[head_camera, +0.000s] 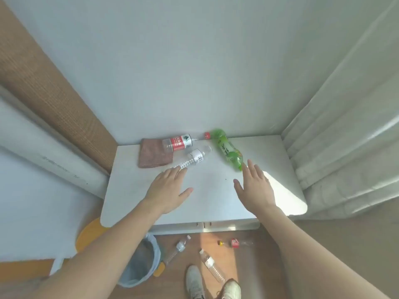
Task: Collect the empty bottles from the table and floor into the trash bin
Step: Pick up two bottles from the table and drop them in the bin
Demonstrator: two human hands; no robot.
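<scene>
Three empty bottles lie on the white table [216, 203]: a clear one with a red label [179, 143] at the back, a clear one with a white label [193, 160] in front of it, and a green one [226, 151] to the right. My left hand [167, 188] is open, its fingertips touching the white-label bottle's base. My right hand [253, 186] is open just below the green bottle's base. On the floor lie two clear bottles [177, 249] [211, 266] and a red-label bottle [235, 243]. The trash bin [142, 264] stands under my left forearm.
A brown cloth [151, 156] lies at the table's back left, under the red-label bottle's end. White curtains [345, 137] hang to the right. A wooden panel [54, 93] and a pipe [43, 152] run on the left. My shoes [213, 285] are near the floor bottles.
</scene>
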